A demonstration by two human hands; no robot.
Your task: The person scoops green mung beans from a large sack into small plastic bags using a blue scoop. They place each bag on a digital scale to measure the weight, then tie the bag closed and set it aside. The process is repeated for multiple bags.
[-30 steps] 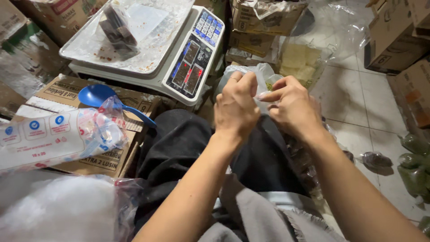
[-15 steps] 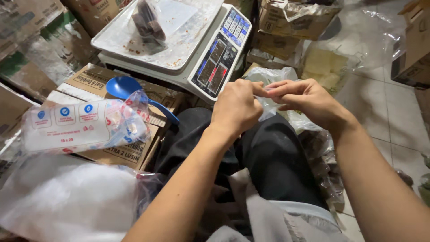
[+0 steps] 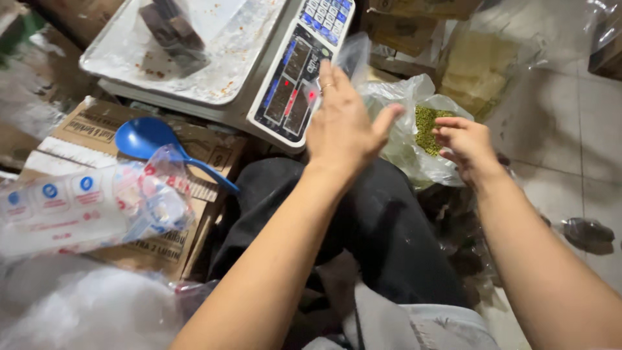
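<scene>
My left hand [image 3: 343, 123] is raised in front of the scale's keypad and display [image 3: 291, 91], its fingers pinching a small clear plastic bag [image 3: 354, 57] that sticks up above them. To its right, my right hand [image 3: 468, 146] hovers with loosely curled fingers and nothing in them, at the rim of a large open clear bag [image 3: 402, 146] that holds small green grains [image 3: 426, 126]. Both forearms reach out over my dark-trousered lap.
A digital scale's metal tray [image 3: 214, 65] carries a dark lump in plastic [image 3: 172, 29]. A blue plastic scoop [image 3: 146, 137] lies on a cardboard box [image 3: 91, 126], beside a wrapped sleeve of sealed cups [image 3: 78, 207]. A bag of yellowish goods [image 3: 479, 65] stands behind, tiled floor [image 3: 570, 136] to the right.
My hands, held together at a small bag, have come apart. The left has risen toward the scale with the small bag; the right has moved to the open bag of green grains.
</scene>
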